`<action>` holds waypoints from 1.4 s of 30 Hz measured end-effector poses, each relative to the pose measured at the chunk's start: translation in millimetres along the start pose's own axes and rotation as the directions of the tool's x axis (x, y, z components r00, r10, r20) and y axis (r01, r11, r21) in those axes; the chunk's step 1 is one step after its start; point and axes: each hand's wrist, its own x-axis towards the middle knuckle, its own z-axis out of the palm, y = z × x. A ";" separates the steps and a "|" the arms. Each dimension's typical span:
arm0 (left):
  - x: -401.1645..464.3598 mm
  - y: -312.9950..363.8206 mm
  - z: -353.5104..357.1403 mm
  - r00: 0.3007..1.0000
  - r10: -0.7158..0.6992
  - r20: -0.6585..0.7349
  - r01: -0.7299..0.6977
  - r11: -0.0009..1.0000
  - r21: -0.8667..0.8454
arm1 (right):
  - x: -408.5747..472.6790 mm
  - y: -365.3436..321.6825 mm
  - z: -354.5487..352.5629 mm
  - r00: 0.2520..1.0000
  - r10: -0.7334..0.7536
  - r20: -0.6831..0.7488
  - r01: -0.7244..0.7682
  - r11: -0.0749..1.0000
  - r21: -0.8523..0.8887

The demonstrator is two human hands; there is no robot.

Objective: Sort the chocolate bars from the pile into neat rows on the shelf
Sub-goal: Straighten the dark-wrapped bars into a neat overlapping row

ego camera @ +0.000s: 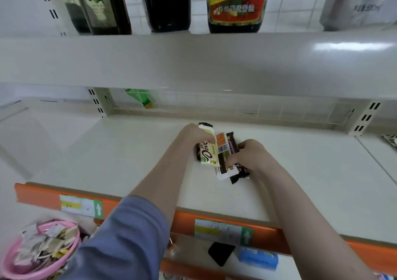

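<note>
A small pile of chocolate bars lies in the middle of the cream shelf [107,155]. My left hand [192,134] grips a pale yellow bar [208,130] at the pile's left, above a cream Dove bar [206,154]. An orange-and-white bar [222,150] with a barcode lies across the middle. My right hand [247,154] curls its fingers round a dark brown bar [233,145] on the pile's right side; its lower end [239,173] sticks out below the hand.
An orange price rail [182,217] with paper labels runs along the shelf's front edge. A pink basket [40,249] of small packets sits at lower left. Dark bottles [167,4] stand on the shelf above. A green bottle [139,97] lies behind the wire back guard.
</note>
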 end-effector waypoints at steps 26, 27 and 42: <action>-93.0 -40.3 20.0 0.964 0.041 0.264 0.255 0.146 -0.956 | -93.9 35.9 -21.1 0.985 -0.116 -0.126 0.165 0.839 0.519; -97.5 -38.1 25.3 0.962 0.028 0.271 0.262 0.165 -0.951 | -98.8 36.7 -22.7 0.978 -0.137 -0.160 0.199 0.848 0.491; -176.9 97.3 181.6 0.975 0.139 0.174 0.107 0.393 -0.913 | -149.6 127.5 -157.3 0.862 -0.428 -0.272 0.477 0.867 0.144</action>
